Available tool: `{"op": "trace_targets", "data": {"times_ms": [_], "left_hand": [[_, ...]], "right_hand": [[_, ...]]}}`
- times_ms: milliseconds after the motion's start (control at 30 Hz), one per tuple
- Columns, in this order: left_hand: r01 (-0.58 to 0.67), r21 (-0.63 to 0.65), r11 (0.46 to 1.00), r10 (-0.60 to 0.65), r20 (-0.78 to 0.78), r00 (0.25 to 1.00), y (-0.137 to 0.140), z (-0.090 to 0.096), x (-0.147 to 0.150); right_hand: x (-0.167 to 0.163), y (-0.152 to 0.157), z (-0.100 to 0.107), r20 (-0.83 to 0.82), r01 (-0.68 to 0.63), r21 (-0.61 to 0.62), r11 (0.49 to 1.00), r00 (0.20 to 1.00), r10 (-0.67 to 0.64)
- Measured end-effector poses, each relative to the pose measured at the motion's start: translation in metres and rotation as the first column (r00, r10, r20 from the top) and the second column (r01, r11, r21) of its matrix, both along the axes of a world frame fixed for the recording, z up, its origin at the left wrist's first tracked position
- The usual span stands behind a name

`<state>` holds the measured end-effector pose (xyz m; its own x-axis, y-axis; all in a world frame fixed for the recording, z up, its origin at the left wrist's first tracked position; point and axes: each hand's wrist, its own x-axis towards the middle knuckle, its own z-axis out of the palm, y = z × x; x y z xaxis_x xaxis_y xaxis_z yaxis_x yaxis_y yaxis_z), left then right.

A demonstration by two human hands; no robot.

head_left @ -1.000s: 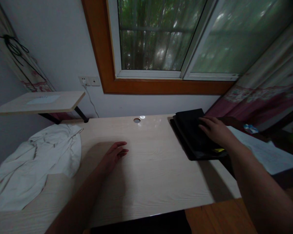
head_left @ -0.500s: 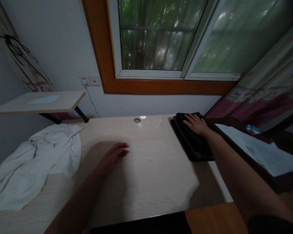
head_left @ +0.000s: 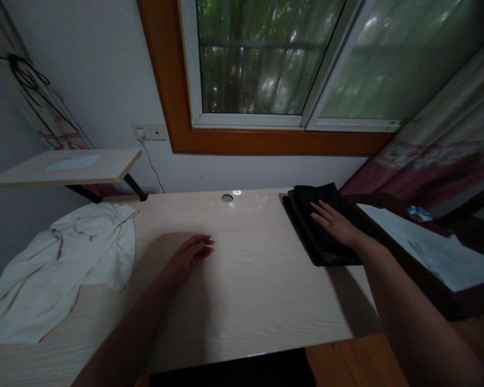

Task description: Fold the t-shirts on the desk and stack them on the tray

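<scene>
Fingers (head_left: 320,211) of right hand (head_left: 335,226) spread flat atop folded black cloth (head_left: 322,228); nothing gripped.

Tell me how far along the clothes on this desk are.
Done: folded black garments sit stacked at the far right corner of the pale wooden desk. In hand: the right hand lies flat on that stack, while the left hand rests open on bare desktop. Left: a crumpled white cloth lies unfolded on the desk's left side.

Right hand (head_left: 335,223) flat on folded black cloth (head_left: 320,207); left hand (head_left: 189,253) on desk (head_left: 258,290).
</scene>
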<state>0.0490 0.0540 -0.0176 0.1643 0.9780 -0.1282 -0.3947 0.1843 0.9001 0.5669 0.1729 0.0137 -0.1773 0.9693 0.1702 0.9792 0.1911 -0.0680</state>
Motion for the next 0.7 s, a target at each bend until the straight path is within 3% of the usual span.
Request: {"op": "trace_targets", "data": {"times_ms": [200, 367, 533, 700], "left_hand": [[-0.014, -0.002, 1.0, 0.014, -0.025, 1.0, 0.0, 0.0, 0.0], [-0.043, 0.006, 0.999, 0.043, -0.032, 0.999, -0.001, 0.002, 0.001], [-0.098, 0.06, 0.993, 0.102, -0.057, 0.993, -0.001, 0.002, -0.001], [-0.212, 0.169, 0.963, 0.246, -0.215, 0.945, 0.0, 0.014, -0.017]], "right_hand": [[-0.012, -0.052, 0.0, -0.029, -0.05, 0.055, 0.997, 0.998, 0.051], [-0.05, -0.084, 0.011, 0.02, -0.044, 0.153, 0.987, 0.999, 0.041], [-0.114, -0.098, 0.019, -0.032, -0.246, 0.232, 0.941, 0.965, 0.26], [-0.175, -0.098, 0.012, -0.135, -0.485, 0.129, 0.865, 0.856, 0.5]]}}
